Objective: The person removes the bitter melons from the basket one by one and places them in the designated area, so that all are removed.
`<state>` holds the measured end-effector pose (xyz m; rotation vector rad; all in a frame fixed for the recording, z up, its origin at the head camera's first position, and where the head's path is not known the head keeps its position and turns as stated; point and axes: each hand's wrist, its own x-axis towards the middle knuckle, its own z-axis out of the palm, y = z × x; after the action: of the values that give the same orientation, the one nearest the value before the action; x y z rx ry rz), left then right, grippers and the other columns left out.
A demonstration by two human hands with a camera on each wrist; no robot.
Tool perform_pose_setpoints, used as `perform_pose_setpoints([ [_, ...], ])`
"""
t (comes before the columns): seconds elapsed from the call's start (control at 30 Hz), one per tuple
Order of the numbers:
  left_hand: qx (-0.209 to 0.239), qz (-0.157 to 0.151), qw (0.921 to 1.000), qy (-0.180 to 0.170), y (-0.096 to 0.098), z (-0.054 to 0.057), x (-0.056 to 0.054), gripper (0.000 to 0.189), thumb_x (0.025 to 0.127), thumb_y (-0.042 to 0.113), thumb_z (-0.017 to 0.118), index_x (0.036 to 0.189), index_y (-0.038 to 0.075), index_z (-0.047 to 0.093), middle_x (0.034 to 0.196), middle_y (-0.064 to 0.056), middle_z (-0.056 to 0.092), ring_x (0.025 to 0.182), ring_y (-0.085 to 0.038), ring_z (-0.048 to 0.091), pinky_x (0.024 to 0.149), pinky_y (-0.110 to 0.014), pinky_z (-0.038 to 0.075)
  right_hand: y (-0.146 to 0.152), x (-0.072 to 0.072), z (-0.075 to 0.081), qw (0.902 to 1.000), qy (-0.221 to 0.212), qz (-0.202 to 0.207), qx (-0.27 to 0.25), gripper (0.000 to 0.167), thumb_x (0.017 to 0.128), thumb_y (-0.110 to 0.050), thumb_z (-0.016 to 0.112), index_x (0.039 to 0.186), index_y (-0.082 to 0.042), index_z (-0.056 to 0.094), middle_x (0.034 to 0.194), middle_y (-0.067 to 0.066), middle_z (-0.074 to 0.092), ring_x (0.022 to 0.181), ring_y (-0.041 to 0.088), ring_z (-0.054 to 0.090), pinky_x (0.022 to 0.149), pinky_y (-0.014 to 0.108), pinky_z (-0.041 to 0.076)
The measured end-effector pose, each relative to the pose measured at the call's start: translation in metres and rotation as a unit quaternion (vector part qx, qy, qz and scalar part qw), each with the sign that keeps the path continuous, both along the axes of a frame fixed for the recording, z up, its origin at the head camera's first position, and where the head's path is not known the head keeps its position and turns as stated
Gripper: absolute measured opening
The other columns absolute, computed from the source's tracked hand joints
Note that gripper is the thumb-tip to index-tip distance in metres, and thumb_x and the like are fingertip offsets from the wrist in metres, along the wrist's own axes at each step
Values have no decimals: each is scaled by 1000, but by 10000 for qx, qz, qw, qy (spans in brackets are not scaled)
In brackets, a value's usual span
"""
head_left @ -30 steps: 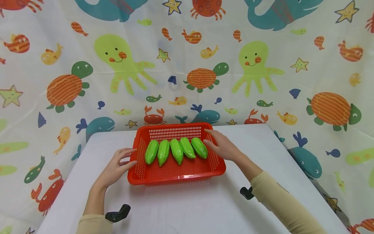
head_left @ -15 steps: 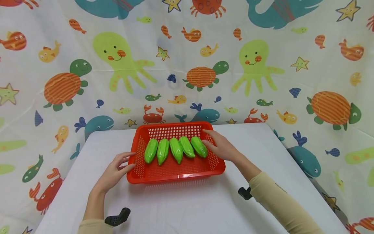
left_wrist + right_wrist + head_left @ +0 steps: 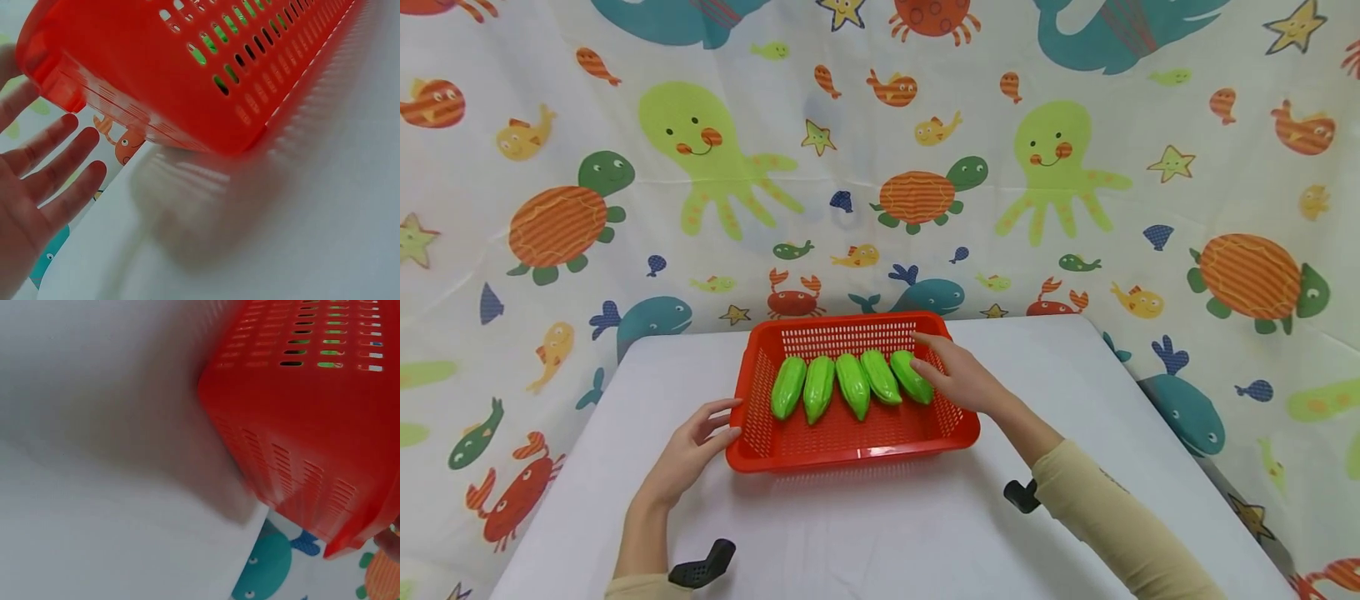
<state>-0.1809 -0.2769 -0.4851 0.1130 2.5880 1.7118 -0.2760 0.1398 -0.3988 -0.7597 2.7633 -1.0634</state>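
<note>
A red plastic basket (image 3: 857,455) with slotted sides sits on the white table. Inside it, several glossy, bright green, ridged, elongated vegetables (image 3: 853,386) lie side by side in a row. My left hand (image 3: 688,454) is at the basket's left side, its fingertips right at the rim; in the left wrist view its fingers are spread beside the red wall (image 3: 125,62). Over the basket's right rim reaches my right hand (image 3: 964,377), thumb and fingers apart, the thumb overlapping the rightmost green vegetable (image 3: 917,390). Only a fingertip (image 3: 389,544) shows in the right wrist view.
The white table (image 3: 850,533) extends around the basket. Behind it hangs a cloth (image 3: 850,117) printed with sea animals. A black device (image 3: 703,567) is at the left wrist, another black device (image 3: 1022,496) at the right.
My right hand has moved slightly left, farther over the basket. My left hand has drawn back a little to the left and down from the rim. Basket and vegetables stay put.
</note>
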Motion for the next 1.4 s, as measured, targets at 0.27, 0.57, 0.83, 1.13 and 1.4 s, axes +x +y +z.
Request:
perform_pose_setpoints([
  [0.27,141,10,9999,-56,2,0,4,56,95,35,62,144,15,43,148,-16,41,132,-41,42,91,-46,53,-5,1,0,9999,-59,42,-110,58,98,-35,56,148,-11,40,147,13,45,133,32,44,95,53,49],
  [0.57,356,58,9993,63,2,-5,4,56,95,33,63,144,16,42,148,-13,41,133,-39,41,90,-39,54,-39,-2,11,9978,-266,-240,-565,59,95,-37,62,146,-12,44,146,9,48,130,27,48,95,46,51],
  [0.83,548,18,9983,215,3,-9,2,53,96,28,62,143,13,42,147,-16,41,132,-41,41,88,-34,54,-76,-3,31,9946,-433,-177,-931,58,95,-38,62,146,-16,45,144,5,50,126,24,53,94,42,52],
  [1.13,560,-23,9982,214,4,-3,2,54,95,27,63,143,14,42,148,-14,40,132,-39,42,89,-39,54,-109,-11,41,9903,-783,-159,-1141,57,94,-40,64,145,-22,47,145,0,50,123,19,55,96,39,51],
  [1.4,501,-1,9985,222,2,-6,4,54,95,24,64,144,14,42,148,-12,40,131,-37,43,88,-33,55,-136,-26,43,9847,-1125,304,-1297,61,95,-38,64,149,-21,41,150,2,43,129,26,50,98,43,48],
])
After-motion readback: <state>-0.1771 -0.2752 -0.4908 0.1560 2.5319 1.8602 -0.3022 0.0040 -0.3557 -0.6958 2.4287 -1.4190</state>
